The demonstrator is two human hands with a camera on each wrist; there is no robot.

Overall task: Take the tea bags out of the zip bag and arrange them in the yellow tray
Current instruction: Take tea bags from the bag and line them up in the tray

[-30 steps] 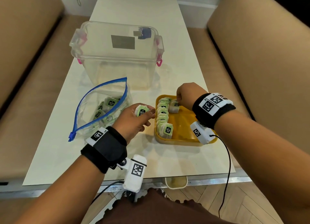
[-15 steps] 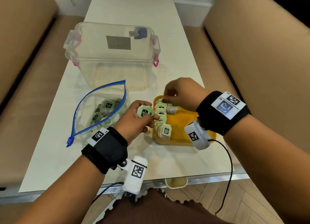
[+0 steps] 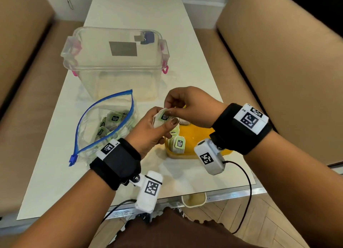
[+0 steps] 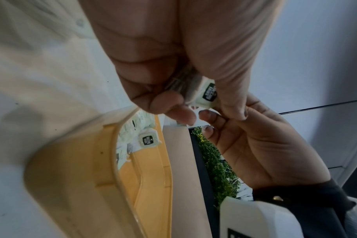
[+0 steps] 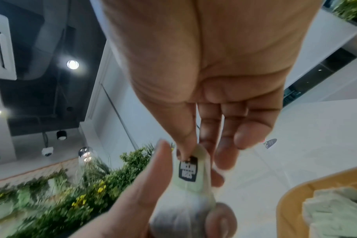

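In the head view the left hand (image 3: 148, 134) holds a tea bag (image 3: 161, 117) above the yellow tray (image 3: 194, 136), near the counter's (image 3: 130, 6) front edge beside the zip bag (image 3: 104, 125), and the right hand (image 3: 191, 106) pinches its top, so the left hand should let go only once that pinch is firm; the left wrist view alone shows bags standing in the tray (image 4: 149, 185), and the right wrist view shows the thumb on the label (image 5: 189, 169).

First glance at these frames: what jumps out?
Both hands meet mid-table over one tea bag: the left hand grips it, the right hand pinches its top edge. Just under them sits the yellow tray with a row of tea bags standing along its left side. Left of that lies the open zip bag, more tea bags inside, with a clear plastic bin behind.
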